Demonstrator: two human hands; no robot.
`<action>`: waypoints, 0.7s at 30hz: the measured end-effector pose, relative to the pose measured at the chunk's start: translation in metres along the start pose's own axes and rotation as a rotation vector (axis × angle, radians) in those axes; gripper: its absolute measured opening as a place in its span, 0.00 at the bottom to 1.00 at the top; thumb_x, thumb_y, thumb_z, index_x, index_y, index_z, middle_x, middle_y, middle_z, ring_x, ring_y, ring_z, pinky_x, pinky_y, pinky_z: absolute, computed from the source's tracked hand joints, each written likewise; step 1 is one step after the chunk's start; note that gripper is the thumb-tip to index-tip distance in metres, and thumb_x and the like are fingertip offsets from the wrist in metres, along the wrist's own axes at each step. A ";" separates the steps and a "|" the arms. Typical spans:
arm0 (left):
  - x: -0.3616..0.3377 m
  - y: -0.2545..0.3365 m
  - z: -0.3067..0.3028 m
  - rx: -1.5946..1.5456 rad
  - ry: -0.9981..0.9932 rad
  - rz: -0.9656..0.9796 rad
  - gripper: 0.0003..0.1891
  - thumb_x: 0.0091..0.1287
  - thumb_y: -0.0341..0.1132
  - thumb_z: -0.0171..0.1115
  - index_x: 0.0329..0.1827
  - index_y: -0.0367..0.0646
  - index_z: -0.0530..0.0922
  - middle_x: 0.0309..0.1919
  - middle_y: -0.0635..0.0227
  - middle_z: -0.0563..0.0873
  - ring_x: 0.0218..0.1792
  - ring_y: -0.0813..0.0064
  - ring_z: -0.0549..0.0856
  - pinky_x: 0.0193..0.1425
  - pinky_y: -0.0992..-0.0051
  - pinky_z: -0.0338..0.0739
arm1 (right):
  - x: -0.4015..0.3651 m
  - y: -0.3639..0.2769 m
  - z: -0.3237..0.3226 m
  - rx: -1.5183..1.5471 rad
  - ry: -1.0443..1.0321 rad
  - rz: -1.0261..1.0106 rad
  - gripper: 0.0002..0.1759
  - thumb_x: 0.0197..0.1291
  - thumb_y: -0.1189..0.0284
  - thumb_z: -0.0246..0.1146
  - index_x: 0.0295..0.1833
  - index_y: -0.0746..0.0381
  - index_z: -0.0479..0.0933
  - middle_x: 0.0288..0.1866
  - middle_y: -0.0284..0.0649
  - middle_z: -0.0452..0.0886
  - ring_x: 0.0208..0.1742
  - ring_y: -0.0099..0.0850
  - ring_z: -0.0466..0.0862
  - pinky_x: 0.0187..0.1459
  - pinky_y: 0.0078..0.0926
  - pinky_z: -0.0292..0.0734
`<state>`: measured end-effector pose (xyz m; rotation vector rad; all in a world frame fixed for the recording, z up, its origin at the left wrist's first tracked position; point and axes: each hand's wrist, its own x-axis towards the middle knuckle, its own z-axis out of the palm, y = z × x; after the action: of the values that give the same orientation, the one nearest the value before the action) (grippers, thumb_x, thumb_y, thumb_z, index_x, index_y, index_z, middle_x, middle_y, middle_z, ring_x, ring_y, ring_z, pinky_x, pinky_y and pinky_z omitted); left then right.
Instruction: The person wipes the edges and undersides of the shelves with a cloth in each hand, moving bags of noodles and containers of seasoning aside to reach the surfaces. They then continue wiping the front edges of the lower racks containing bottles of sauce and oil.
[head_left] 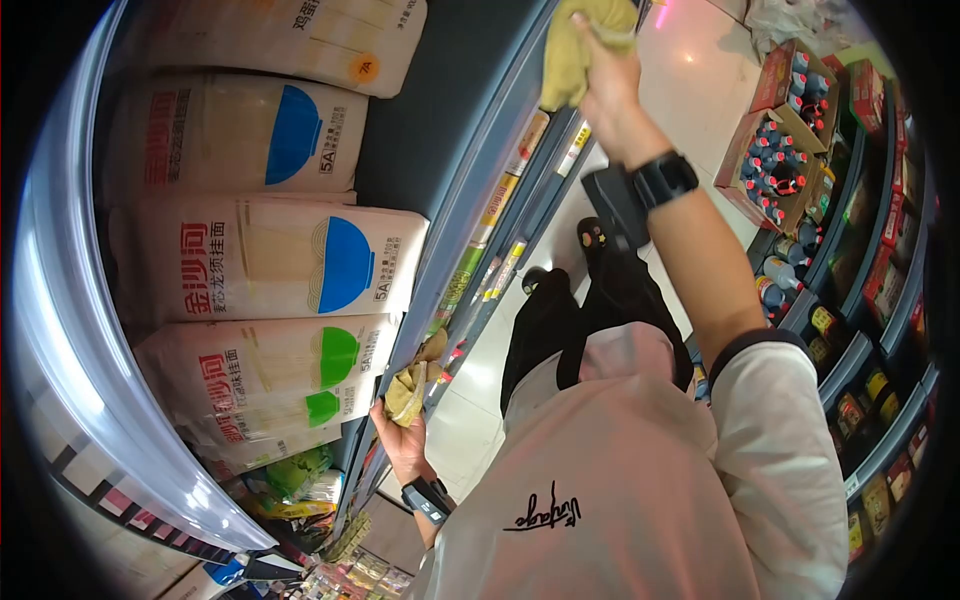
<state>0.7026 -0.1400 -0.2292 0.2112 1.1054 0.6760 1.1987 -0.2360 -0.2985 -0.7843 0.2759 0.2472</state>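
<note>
At twelve o'clock the right hand [608,80] clutches a yellow cloth [568,55] in closed fingers at the shelf edge [497,205], while at seven o'clock the left hand [402,440] fingers pinch a crumpled cloth [406,393] beside noodle bags [270,262].

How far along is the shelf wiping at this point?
Done: nothing provable; the shelf edge shows no wiped or dirty stretch. In hand: the right hand presses a yellow cloth to the edge far ahead, and the left hand holds a second cloth against it nearby. Left: seemingly the edge between them.
</note>
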 end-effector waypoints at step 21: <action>-0.008 -0.001 -0.017 0.229 -0.054 -0.031 0.21 0.66 0.45 0.51 0.56 0.39 0.69 0.53 0.61 0.77 0.53 0.63 0.77 0.58 0.63 0.71 | -0.362 0.164 -0.074 -0.314 -0.684 0.696 0.36 0.37 0.70 0.75 0.54 0.63 0.68 0.47 0.37 0.78 0.49 0.26 0.76 0.54 0.24 0.70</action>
<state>0.6860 -0.1487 -0.2311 0.4052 1.1319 0.5121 0.7963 -0.2190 -0.3354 -0.8425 -0.1581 1.2098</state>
